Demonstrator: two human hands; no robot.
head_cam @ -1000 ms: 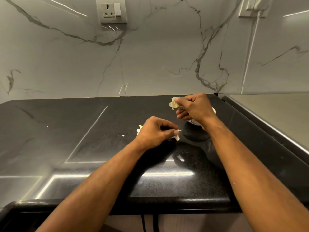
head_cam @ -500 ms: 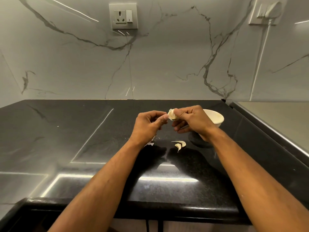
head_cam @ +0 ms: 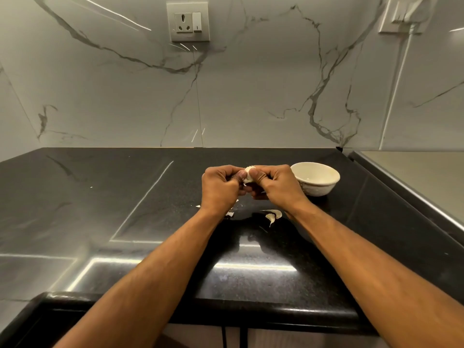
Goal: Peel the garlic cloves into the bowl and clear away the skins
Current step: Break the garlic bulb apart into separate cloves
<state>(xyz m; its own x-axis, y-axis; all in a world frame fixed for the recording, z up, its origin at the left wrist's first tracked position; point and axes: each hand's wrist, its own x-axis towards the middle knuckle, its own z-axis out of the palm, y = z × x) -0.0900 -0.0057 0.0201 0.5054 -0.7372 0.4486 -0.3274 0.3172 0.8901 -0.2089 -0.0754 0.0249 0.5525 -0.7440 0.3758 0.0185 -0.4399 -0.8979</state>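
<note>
Papery-white garlic bulb [head_cam: 249,173] — pinched between both thumbs, left hand [head_cam: 221,188] and right hand [head_cam: 277,185] now pressed knuckle to knuckle over the black counter [head_cam: 125,222]; half a second ago the left hand only reached toward it with a fingertip. Bowl [head_cam: 315,178]: at 3 o'clock of the hands, just beside the right hand, more fully visible than before. Loose clove and skin [head_cam: 272,216] — at 6 o'clock, on the counter between the wrists. Skin scraps [head_cam: 229,214] partly hidden under the left wrist. Wall socket [head_cam: 188,21] at 12 o'clock.
</note>
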